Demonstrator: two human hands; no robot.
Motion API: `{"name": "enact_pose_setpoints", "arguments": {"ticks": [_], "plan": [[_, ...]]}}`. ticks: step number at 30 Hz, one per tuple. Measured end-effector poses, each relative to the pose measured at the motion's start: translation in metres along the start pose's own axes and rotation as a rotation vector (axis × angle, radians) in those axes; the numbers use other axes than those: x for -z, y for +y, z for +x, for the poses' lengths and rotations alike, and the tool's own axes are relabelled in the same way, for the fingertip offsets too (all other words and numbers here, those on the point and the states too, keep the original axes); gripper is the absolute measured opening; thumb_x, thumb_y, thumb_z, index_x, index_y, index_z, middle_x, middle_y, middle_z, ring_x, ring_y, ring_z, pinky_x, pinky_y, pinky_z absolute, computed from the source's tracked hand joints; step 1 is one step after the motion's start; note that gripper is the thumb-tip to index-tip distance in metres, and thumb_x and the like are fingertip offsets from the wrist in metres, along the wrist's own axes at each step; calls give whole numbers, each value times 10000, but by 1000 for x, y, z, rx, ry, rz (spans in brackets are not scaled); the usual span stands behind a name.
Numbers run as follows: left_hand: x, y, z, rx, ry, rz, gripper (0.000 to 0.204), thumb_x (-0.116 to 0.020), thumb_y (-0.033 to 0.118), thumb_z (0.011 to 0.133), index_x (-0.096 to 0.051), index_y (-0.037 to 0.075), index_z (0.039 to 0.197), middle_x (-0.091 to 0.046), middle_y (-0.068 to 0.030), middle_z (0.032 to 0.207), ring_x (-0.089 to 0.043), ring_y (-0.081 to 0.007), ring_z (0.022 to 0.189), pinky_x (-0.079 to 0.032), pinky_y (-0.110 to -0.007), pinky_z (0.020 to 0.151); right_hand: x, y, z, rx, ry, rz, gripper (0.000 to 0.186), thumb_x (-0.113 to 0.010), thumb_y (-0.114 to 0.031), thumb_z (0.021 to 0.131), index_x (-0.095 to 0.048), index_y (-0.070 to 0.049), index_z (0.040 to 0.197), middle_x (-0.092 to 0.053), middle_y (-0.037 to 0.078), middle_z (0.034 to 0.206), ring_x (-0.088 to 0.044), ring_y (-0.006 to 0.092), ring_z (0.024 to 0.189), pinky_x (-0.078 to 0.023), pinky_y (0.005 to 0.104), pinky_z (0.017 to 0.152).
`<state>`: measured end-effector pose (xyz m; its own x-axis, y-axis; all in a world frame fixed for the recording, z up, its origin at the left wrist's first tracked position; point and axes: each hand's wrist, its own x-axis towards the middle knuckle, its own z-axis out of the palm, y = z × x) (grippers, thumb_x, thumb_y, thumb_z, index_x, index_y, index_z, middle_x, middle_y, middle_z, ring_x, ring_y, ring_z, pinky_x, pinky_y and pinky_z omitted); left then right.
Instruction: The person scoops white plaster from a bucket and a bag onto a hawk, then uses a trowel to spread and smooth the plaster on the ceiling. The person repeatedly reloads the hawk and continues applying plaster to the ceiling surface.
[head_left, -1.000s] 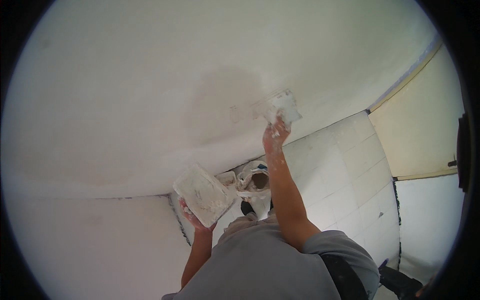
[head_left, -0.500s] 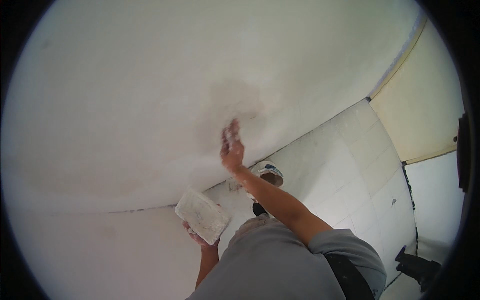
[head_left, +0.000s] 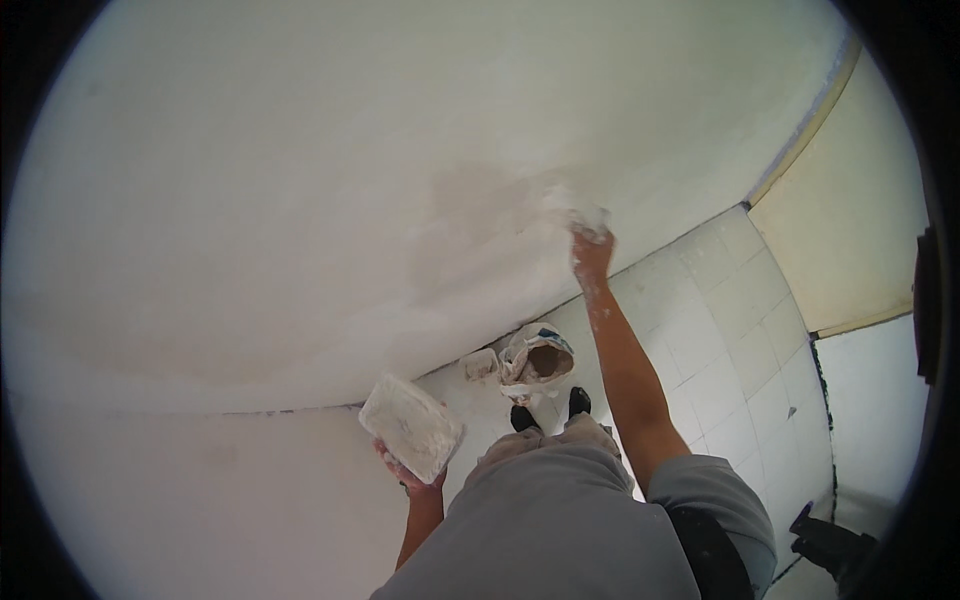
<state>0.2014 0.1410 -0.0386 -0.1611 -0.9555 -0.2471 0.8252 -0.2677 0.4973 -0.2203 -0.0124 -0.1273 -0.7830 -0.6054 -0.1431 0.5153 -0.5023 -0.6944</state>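
My left hand (head_left: 410, 474) grips a white, plaster-smeared rectangular tray (head_left: 410, 425) from below, holding it up beside my body. Against the pale wall (head_left: 300, 150) is my right hand (head_left: 592, 250), fingers closed and spattered with white. Something whitish shows at its fingertips, but blur keeps me from telling what it is. Left of this hand a darker, damp-looking patch (head_left: 460, 225) spreads over the wall, with white smears near the fingers.
On the tiled floor (head_left: 680, 330), by the wall's foot, stands an open whitish bag (head_left: 525, 375) with brownish contents. Next to it lies a small dirty white block-like thing (head_left: 480, 364). My dark shoes (head_left: 524, 418) are close to the bag. A yellowish panel (head_left: 850, 200) rises at right.
My right hand has swept to the right along the wall, from the dark patch to beyond it. The left hand and tray have shifted only slightly. The bag shows more fully.
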Motion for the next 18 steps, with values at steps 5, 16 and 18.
{"name": "enact_pose_setpoints", "arguments": {"ticks": [5,16,18], "plan": [[-3,0,-2,-18,68,-1,798,-563,599,840,-313,163,1460,-409,-142,1420,-414,-392,1276,-395,-572,1030,-34,11,-31,449,-76,-444,430,-501,-10,913,-500,-15,1344,-507,131,1361,-598,199,1096,-521,229,763],[13,-1,-1,-63,19,-16,822,-543,623,842,-287,172,1480,-383,-143,1460,-414,-385,1296,-391,-573,1043,-43,127,-131,602,-974,-912,528,-571,71,784,-554,-66,1294,-522,182,1367,-595,236,1141,-495,374,908],[13,1,2,-43,-47,-21,815,-558,603,849,-289,159,1478,-363,-141,1475,-374,-372,1330,-356,-565,1073,-17,131,-76,309,-895,-907,510,-601,60,796,-521,-71,1282,-553,164,1273,-604,221,1094,-510,333,841]]}}
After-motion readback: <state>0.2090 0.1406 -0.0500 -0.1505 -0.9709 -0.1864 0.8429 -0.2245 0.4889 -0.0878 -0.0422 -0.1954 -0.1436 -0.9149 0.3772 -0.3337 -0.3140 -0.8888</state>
